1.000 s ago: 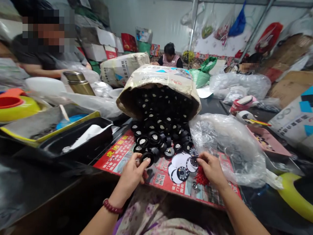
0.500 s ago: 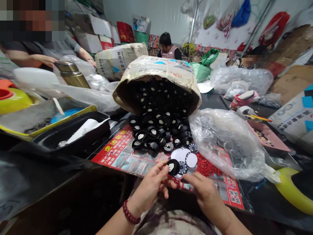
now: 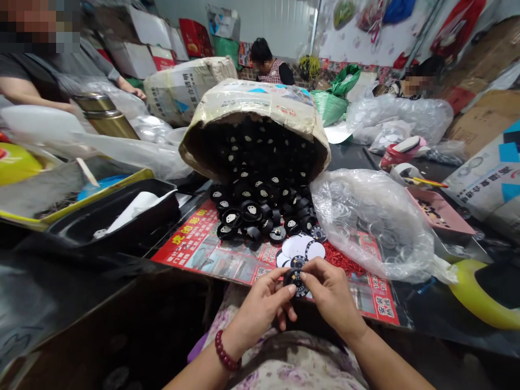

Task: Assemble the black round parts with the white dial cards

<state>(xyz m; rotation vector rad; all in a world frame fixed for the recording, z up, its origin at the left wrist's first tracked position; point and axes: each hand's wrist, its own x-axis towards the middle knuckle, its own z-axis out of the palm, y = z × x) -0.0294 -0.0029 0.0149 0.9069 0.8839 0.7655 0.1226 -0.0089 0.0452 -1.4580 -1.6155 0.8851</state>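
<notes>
Just above the table's near edge, my left hand [image 3: 262,300] grips a round black case [image 3: 287,277] between thumb and fingers. A black dial [image 3: 301,288] with white markings faces up on the case; my right hand [image 3: 335,295] pinches its edge with thumb and forefinger. Whether the dial sits fully inside the rim cannot be made out. Right behind my hands lie several white paper discs [image 3: 315,250] and dials. Farther back, a heap of black cases [image 3: 252,211] with pale inner parts spills from a large woven sack [image 3: 260,97] lying on its side.
A clear plastic bag of rings [image 3: 374,227] lies right, beside red shreds [image 3: 345,264] and a pink tray [image 3: 442,214]. At left are a black tray [image 3: 158,216], a yellow-edged tray [image 3: 140,176] and a thermos [image 3: 105,116]. Other people sit around the table.
My right hand has come left to meet my left hand. A dial now covers the case's pale inner part. The view has shifted slightly.
</notes>
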